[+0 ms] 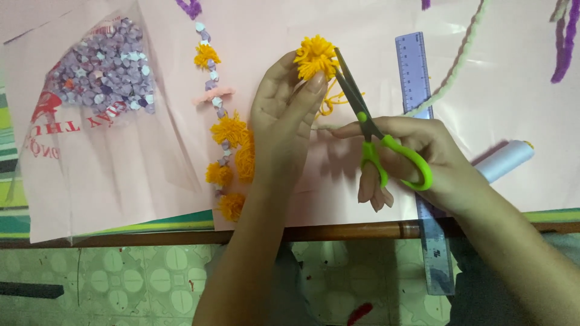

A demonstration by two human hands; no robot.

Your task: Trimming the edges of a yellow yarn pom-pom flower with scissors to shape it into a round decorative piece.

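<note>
Head view: the left hand (281,118) pinches a yellow pompom (315,57) at its fingertips; the right hand (423,163) grips scissors (368,130), blades touching the pompom.

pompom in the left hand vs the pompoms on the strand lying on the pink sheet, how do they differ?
The held pompom is pinched in the left hand above the pink sheet; the strand pompoms lie flat on it. The held one is alone, with the scissors in the right hand at its edge; the strand ones alternate with small paper stars. Loose yarn trails from the held one. All are yellow-orange and fluffy.
</note>
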